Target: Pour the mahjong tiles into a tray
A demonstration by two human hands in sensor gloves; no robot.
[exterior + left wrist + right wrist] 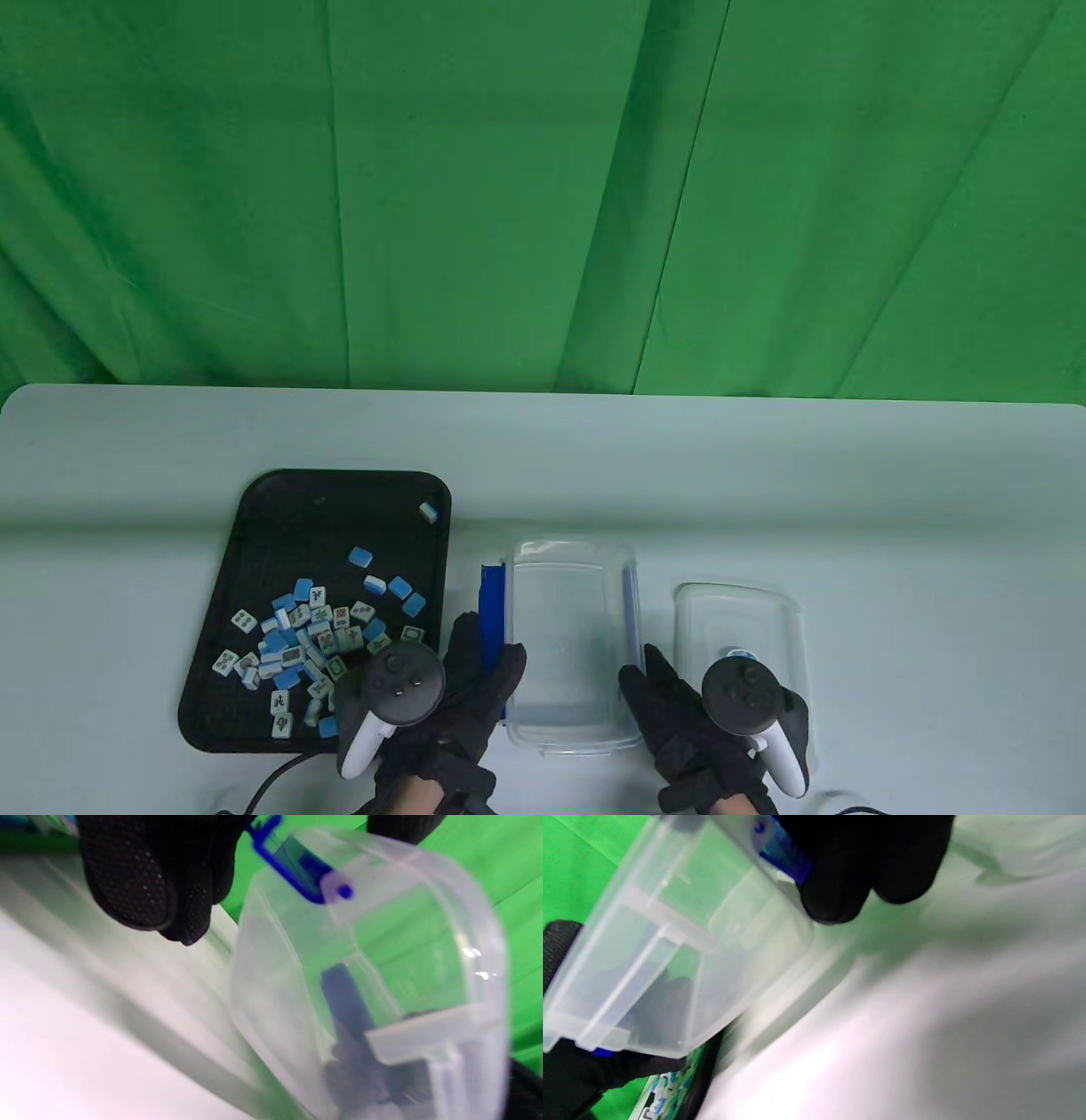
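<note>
A clear plastic box (564,637) with blue side clasps (491,607) sits empty between my hands. My left hand (475,679) grips its left side at the clasp, my right hand (670,696) grips its right side. The box shows close up in the left wrist view (382,984) and the right wrist view (670,955), held by gloved fingers (848,878). A black tray (288,543) at the left holds several blue and white mahjong tiles (305,637), heaped at its near end with a few scattered further back.
The box's clear lid (738,628) lies flat on the white table (764,492) to the right of the box. A green curtain hangs behind the table. A black cable runs off the table's near edge by my left wrist.
</note>
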